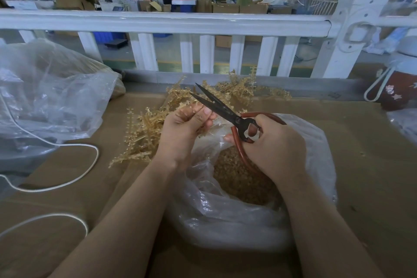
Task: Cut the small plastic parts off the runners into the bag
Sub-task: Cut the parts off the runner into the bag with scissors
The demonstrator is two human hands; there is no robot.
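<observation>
My left hand pinches a thin amber runner between thumb and fingers, above the far rim of the clear plastic bag. My right hand grips the red-handled scissors; their dark blades stand apart and point up and to the left, past my left thumb. Inside the bag lies a heap of small amber parts. A pile of amber runners lies on the cardboard behind and left of my hands.
A large crumpled clear bag fills the left side. A white cord loops over the cardboard surface. A white railing runs along the far edge. A dark red flask stands at the right.
</observation>
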